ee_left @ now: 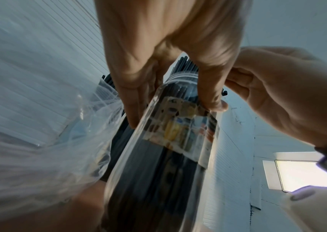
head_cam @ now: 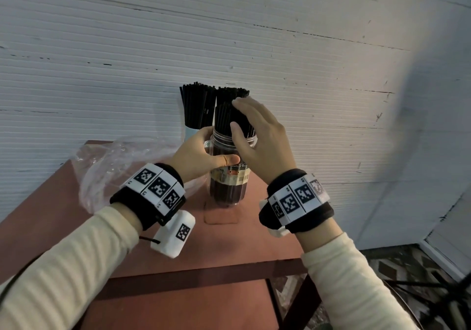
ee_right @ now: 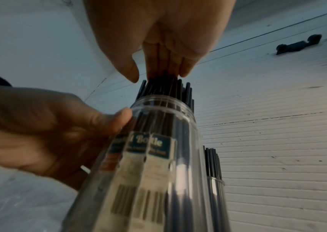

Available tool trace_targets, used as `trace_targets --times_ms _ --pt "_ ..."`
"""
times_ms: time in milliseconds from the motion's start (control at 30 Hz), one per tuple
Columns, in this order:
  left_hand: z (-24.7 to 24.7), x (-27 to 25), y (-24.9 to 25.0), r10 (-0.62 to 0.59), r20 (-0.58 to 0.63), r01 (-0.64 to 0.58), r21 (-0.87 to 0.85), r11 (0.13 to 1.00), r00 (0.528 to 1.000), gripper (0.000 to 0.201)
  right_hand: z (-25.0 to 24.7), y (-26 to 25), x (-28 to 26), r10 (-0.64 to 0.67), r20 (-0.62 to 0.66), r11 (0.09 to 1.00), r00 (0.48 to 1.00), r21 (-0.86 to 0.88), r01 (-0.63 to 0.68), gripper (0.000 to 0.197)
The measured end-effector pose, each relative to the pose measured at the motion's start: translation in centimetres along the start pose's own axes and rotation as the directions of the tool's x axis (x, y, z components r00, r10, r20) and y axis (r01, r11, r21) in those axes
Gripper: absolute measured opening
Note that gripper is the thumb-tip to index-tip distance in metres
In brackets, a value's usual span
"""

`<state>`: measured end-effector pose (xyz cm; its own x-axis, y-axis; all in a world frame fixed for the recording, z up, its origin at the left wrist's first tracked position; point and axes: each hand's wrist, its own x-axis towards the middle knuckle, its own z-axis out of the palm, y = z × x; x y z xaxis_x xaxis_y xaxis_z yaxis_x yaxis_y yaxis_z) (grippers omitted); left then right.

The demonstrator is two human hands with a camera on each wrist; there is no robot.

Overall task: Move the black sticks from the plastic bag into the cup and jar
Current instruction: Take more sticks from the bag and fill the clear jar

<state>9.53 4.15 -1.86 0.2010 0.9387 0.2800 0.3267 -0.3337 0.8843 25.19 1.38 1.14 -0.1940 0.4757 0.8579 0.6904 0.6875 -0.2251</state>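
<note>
Two hands at the jar (head_cam: 227, 176): left hand (head_cam: 201, 155) grips its side; right hand (head_cam: 257, 136), fingers straight, touches the sticks (head_cam: 224, 115) standing in it.

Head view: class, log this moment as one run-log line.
left hand: holds jar | right hand: touches black sticks in jar | plastic bag: on table

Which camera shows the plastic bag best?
The head view: the bag lies crumpled on the table left of the jar, seen nearly whole. The left wrist view shows only a blurred close-up of its folds. In the right wrist view it can't be made out.
</note>
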Motion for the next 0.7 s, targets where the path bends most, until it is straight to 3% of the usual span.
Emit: trace_targets --times_ms 100,167,200,267,333,367,500,567,600,633,700 --pt "0.0 0.4 -0.3 -0.015 -0.039 0.014 -0.026 1.000 0.999 0.087 -0.4 0.1 0.4 0.032 0.039 0.999 0.999 0.041 -0.033 0.051" --pt "-0.1 0.5 -0.4 -0.022 -0.034 0.021 -0.039 0.999 0.999 0.091 -0.9 0.5 0.5 0.094 0.092 0.991 0.991 0.092 -0.102 0.075" --pt "-0.2 0.5 -0.4 -0.011 -0.022 0.009 -0.069 0.998 1.000 0.095 -1.2 0.8 0.6 0.160 0.138 0.979 0.978 0.107 -0.175 0.088" --pt "-0.2 0.5 -0.4 0.014 0.011 -0.013 -0.139 0.990 1.000 0.100 -1.6 1.6 0.6 0.337 0.274 0.920 0.901 0.108 -0.377 0.105" --pt "-0.1 0.7 -0.6 0.036 0.061 -0.024 -0.196 0.980 0.997 0.099 -1.5 2.9 0.6 0.428 0.397 0.850 0.812 0.130 -0.511 0.100" --pt "0.0 0.8 -0.6 0.052 0.086 -0.033 -0.214 0.976 0.995 0.098 -1.4 3.5 0.6 0.438 0.426 0.834 0.792 0.137 -0.534 0.094" --pt "0.0 1.5 -0.3 0.066 0.175 -0.030 -0.200 0.979 0.982 0.099 -1.6 5.3 0.9 0.457 0.411 0.817 0.789 0.158 -0.555 0.086" --pt "-0.3 2.3 0.0 0.040 0.092 -0.025 -0.158 0.987 0.995 0.088 -2.3 6.3 1.1 0.470 0.382 0.810 0.795 0.172 -0.561 0.083" --pt "-0.4 2.9 0.2 0.038 -0.017 -0.040 -0.147 0.988 0.999 0.079 -2.6 6.9 1.2 0.486 0.366 0.801 0.794 0.177 -0.572 0.082" --pt "-0.6 3.6 0.3 0.037 -0.150 -0.058 -0.138 0.989 0.988 0.070 -2.9 7.5 1.3 0.506 0.345 0.793 0.791 0.175 -0.583 0.083" --pt "-1.1 5.4 0.4 0.024 -0.389 -0.074 -0.112 0.991 0.921 0.064 -3.3 8.9 1.6 0.548 0.284 0.783 0.787 0.156 -0.602 0.084"
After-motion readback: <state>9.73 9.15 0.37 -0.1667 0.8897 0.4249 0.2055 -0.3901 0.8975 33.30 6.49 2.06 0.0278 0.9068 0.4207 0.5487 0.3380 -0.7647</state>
